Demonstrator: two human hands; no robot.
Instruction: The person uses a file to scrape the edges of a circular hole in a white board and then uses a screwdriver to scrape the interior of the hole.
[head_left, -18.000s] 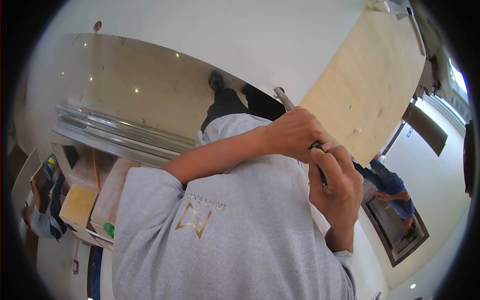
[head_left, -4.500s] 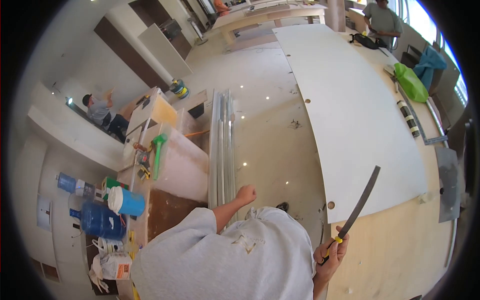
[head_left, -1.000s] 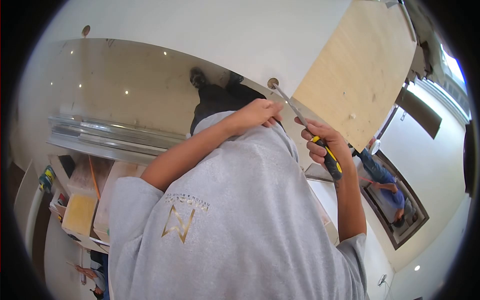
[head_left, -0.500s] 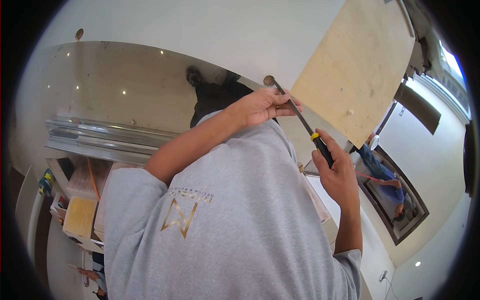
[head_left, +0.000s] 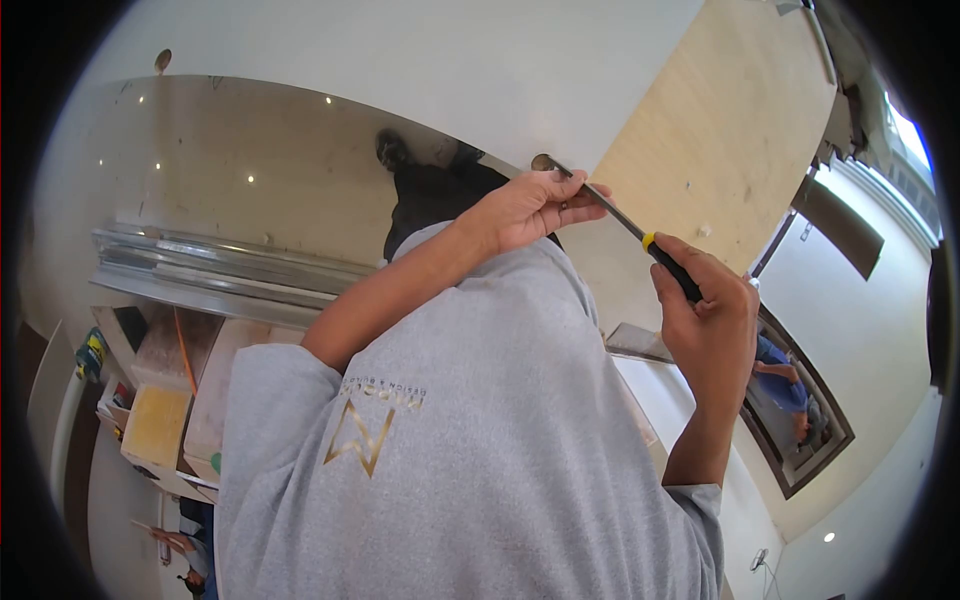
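My right hand (head_left: pixel 708 310) is wrapped round the black and yellow handle of a long, slim metal file (head_left: pixel 622 219), its thumb and forefinger lying along the grip. Farther up, the fingers of my left hand (head_left: pixel 545 208) pinch the blade near its far end. The blade's tip reaches a round hole (head_left: pixel 541 162) at the edge of a white panel (head_left: pixel 450 70). Brown material shows inside this hole.
A bare plywood sheet (head_left: pixel 720 130) adjoins the white panel on the right. Metal profiles (head_left: pixel 220 270) lie at left, beside wooden boxes (head_left: pixel 155 425). A second hole (head_left: pixel 162 61) pierces the panel. One person (head_left: pixel 782 375) is at far right, another (head_left: pixel 190 550) at lower left.
My right hand and the file's handle have swung to the right and slightly up, changing the file's angle. The left hand keeps its pinch on the blade near the hole.
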